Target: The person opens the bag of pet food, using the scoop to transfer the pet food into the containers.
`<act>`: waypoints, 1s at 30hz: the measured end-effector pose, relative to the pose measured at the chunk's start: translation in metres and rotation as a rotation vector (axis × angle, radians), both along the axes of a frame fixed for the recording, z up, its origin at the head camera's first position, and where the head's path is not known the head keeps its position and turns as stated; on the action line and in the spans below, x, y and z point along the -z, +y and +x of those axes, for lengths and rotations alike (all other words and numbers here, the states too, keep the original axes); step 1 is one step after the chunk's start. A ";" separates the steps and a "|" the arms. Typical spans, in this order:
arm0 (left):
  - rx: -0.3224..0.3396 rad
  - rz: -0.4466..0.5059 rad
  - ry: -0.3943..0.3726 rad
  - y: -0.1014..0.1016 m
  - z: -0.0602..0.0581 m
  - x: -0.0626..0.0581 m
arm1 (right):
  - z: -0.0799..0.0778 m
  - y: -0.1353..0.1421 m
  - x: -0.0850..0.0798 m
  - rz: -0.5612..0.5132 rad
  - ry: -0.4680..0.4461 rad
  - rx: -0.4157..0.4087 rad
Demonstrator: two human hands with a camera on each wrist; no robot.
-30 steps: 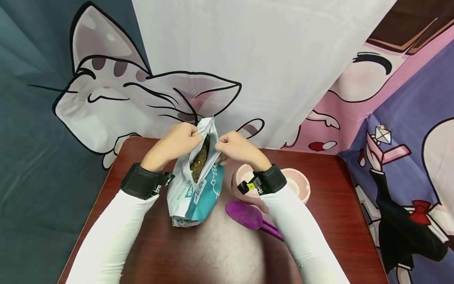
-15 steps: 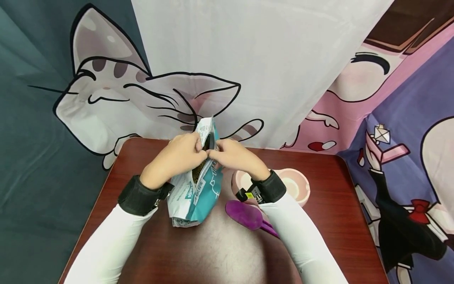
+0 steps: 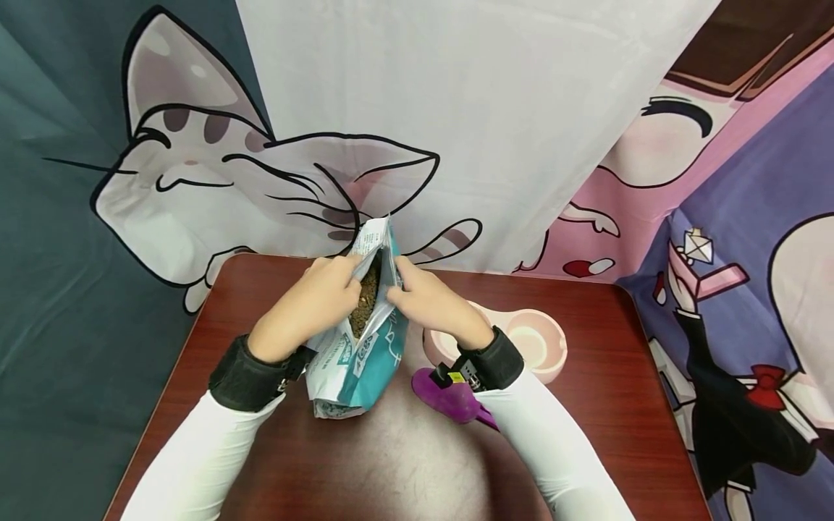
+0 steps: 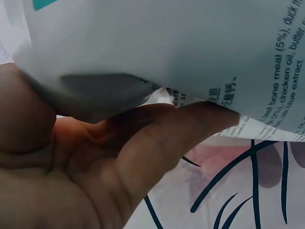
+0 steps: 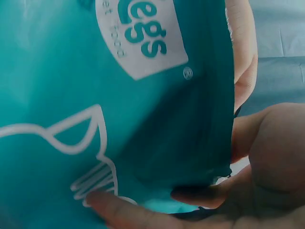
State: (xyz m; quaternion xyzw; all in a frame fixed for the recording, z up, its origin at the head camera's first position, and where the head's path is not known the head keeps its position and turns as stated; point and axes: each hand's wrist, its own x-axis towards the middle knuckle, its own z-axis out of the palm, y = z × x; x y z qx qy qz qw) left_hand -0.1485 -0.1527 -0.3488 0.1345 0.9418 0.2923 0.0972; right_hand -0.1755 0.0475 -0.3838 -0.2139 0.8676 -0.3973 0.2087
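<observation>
A teal and white pet food bag (image 3: 383,365) stands on the table with its top open. Brown kibble (image 3: 365,307) shows inside the mouth. My left hand (image 3: 306,307) grips the left edge of the opening; in the left wrist view the thumb lies against the printed white side of the bag (image 4: 138,43). Opposite it, my right hand (image 3: 439,300) holds the right edge, and its fingers (image 5: 124,210) lie along the teal face in the right wrist view. The two hands are apart, one on each side of the mouth.
A purple scoop (image 3: 443,396) lies right of the bag, its handle partly under my right forearm. Behind that wrist sits a pink double bowl (image 3: 559,354), partly covered. The reddish-brown table (image 3: 606,405) ends at a printed cloth backdrop (image 3: 489,130).
Both hands came together over the bag's mouth half a second ago and now stand apart again, slightly lower than at first. The mouth narrowed, then widened, with kibble visible again.
</observation>
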 end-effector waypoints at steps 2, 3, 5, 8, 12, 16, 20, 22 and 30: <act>0.004 0.013 0.012 -0.004 0.001 0.000 | 0.001 0.002 0.001 -0.001 -0.001 -0.007; 0.007 0.020 0.017 -0.006 0.001 -0.001 | 0.001 0.003 0.001 -0.006 -0.010 -0.013; 0.013 0.033 0.030 -0.012 0.001 -0.002 | 0.001 0.006 0.002 -0.020 -0.014 -0.014; 0.006 0.040 0.039 -0.020 0.001 -0.005 | 0.000 0.011 0.003 -0.053 -0.001 -0.001; -0.022 0.042 0.037 -0.022 0.002 -0.005 | 0.002 0.014 0.004 -0.082 0.033 0.037; 0.001 0.097 0.118 -0.018 0.009 0.001 | 0.009 0.009 0.006 -0.128 0.188 0.032; 0.116 0.168 0.397 -0.019 0.021 0.007 | 0.011 0.009 0.009 -0.213 0.658 -0.107; 0.172 0.197 0.522 -0.022 0.025 0.009 | 0.008 0.012 0.009 -0.244 0.892 -0.208; 0.353 0.179 0.459 -0.036 0.030 0.013 | 0.002 0.022 0.009 -0.140 1.075 -0.581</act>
